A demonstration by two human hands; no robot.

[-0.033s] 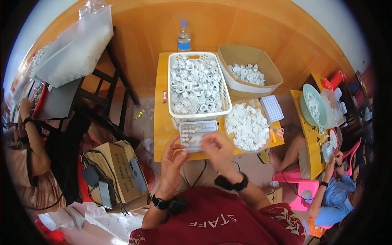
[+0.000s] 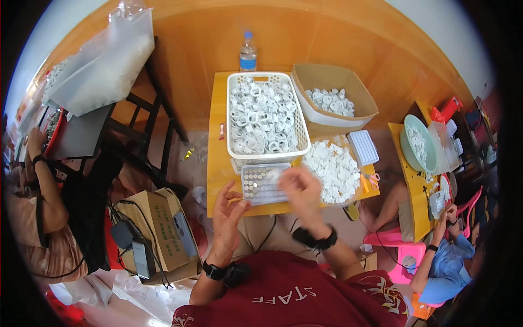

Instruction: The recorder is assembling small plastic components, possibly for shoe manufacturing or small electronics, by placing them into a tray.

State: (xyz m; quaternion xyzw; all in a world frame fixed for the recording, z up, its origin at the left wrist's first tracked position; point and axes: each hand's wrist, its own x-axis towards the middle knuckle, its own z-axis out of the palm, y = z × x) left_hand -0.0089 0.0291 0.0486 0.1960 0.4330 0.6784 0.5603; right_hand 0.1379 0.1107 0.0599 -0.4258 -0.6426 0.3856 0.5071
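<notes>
A shallow translucent tray [image 2: 261, 200] lies at the table's front edge, with rows of small round pale pieces [image 2: 252, 176] in its left part. My left hand [image 2: 226, 210] is at the tray's near left corner, fingers bent and apart from the thumb, with nothing visible between them. Over the tray's right side is my right hand [image 2: 303, 192], its fingers drawn together and blurred by motion. A whitish smear shows at its fingertips, too unclear to name. Behind the tray, a white basket [image 2: 233, 161] is heaped with white ring-like plastic parts [image 2: 262, 117].
Right of the tray, a round container [image 2: 348, 201] holds white pieces [image 2: 332, 171]. Scissors [image 2: 373, 179], a gridded tray [image 2: 363, 147], a cardboard box [image 2: 335, 121] and a bottle [image 2: 248, 53] are also on the table [image 2: 216, 136]. People work at both sides; an open carton [image 2: 155, 229] stands left.
My right hand has shifted slightly right over the tray. The left hand's fingers and thumb are a little farther apart. The view has shifted slightly.
</notes>
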